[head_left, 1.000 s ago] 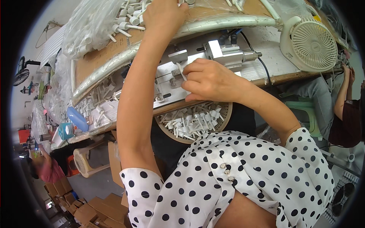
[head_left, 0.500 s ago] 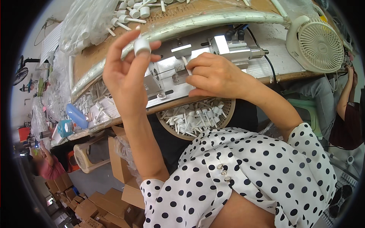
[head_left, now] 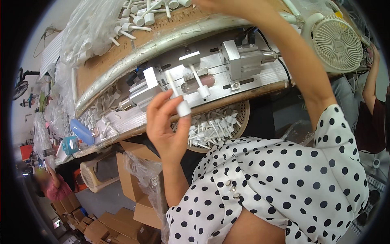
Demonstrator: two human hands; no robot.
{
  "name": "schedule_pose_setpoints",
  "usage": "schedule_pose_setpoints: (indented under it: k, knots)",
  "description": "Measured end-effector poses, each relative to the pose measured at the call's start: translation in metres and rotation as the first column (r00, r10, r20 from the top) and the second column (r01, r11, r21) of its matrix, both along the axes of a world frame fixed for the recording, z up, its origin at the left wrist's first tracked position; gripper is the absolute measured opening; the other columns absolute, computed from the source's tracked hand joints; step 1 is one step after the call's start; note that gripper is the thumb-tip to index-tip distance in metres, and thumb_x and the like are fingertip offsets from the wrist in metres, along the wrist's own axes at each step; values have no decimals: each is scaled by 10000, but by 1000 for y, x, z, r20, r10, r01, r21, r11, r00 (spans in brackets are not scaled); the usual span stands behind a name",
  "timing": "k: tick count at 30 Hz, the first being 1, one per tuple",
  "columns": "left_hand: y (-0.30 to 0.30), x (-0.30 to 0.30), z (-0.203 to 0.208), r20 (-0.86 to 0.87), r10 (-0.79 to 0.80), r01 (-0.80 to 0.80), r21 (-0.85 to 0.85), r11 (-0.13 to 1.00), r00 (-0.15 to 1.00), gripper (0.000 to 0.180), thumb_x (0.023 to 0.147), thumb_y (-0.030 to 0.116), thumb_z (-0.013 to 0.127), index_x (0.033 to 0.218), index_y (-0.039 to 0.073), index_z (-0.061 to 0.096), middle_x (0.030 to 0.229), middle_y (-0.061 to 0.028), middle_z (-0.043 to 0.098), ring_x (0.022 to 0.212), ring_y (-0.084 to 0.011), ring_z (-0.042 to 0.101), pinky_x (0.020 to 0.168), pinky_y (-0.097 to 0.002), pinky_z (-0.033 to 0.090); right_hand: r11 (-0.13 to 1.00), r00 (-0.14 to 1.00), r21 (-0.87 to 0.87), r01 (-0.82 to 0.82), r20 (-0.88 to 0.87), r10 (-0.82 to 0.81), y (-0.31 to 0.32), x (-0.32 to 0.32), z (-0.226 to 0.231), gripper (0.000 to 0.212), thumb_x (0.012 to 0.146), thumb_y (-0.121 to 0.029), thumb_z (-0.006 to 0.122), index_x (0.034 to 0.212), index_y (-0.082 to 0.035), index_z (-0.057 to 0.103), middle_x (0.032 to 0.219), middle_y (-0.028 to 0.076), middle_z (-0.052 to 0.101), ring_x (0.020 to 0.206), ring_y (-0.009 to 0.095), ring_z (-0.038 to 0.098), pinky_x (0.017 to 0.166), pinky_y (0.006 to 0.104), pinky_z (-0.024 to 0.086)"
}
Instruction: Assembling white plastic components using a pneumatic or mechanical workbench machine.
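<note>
Between the thumb and fingers of my left hand (head_left: 167, 128) is a white cap with a stem (head_left: 183, 108), its stem pointing away from me. This hand is in front of the metal fixture, over the bench's near edge. A second white stemmed cap (head_left: 203, 91) rests in the middle of the metal fixture (head_left: 221, 75), between its two end blocks, cap end toward me. My right hand (head_left: 219, 5) reaches across to the far board, by the pile of white stemmed caps (head_left: 149, 18). Its fingers are mostly cut off by the upper edge, so their grip is hidden.
Below the bench edge sits a round basket (head_left: 243, 122) of white stemmed caps. A beige fan (head_left: 338, 46) stands at the right end. Clear plastic bags (head_left: 87, 32) lie far left, and an open cardboard box (head_left: 129, 179) is at lower left. Other people sit on both sides.
My right hand has left the fixture and gone to the far board. My left hand has come nearer and to the right, the stemmed cap still in it.
</note>
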State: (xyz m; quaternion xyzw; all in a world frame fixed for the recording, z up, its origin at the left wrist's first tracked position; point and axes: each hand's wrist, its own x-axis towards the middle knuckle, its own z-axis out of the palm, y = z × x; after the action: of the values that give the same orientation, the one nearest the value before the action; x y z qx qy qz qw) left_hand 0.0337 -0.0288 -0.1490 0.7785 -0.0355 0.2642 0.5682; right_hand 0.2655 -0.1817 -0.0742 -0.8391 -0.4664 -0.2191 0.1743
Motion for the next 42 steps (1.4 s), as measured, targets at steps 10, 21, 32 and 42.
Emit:
schedule_pose_setpoints:
  k: [10,21,32,42]
  knots:
    - [-13,21,-20,16,-41,27,528,849,999,359,641,-74,577,988,17,591,1119,-136,539,979,-305,522,816,-363,429,979,989,-176,104,-89,-121,2,8,-5,275,778,-87,480,1041,-51,549,916,209,575,871,363,562,766,423,441]
    - [-22,26,-5,-100,35,68,856,513,994,347,649,-9,608,990,24,555,1122,-140,520,873,-285,528,736,-356,430,870,536,421,256,-811,235,-58,1,12,249,816,-175,582,1000,-7,577,836,87,610,797,184,612,665,304,497]
    - [111,173,51,205,144,-243,903,355,968,141,766,75,571,889,72,640,875,-85,569,846,-265,536,720,-360,433,784,663,617,-75,-556,501,-45,-81,-24,209,748,-172,680,929,-71,654,820,25,641,741,104,593,658,244,476]
    - [102,161,59,50,119,-127,553,824,992,109,821,98,561,905,43,604,861,-60,568,813,-171,600,583,-311,490,914,914,42,-403,77,399,1,-117,-86,122,642,-104,573,672,-22,488,702,77,482,716,225,548,634,330,471]
